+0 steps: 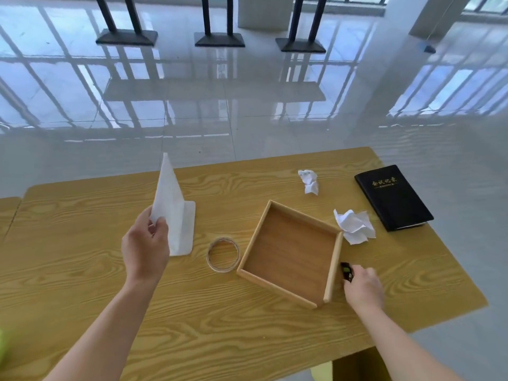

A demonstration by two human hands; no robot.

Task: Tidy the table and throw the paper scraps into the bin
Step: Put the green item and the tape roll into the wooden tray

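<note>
On the wooden table (pixel 82 270), my left hand (pixel 145 248) pinches a corner of a white paper sheet (pixel 173 207), lifting one part upright while the rest lies flat. My right hand (pixel 362 287) grips a small black object (pixel 347 270) just right of an empty wooden tray (pixel 334 268). A crumpled paper scrap (pixel 354 226) touches the tray's far right corner. A smaller crumpled scrap (pixel 309 181) lies farther back. No bin is in view.
A clear tape roll (pixel 209 257) lies between the sheet and the tray. A black notebook (pixel 393 196) with gold lettering rests near the table's right edge. Beyond the table is glossy tiled floor with black stand bases (pixel 220 39) at the back.
</note>
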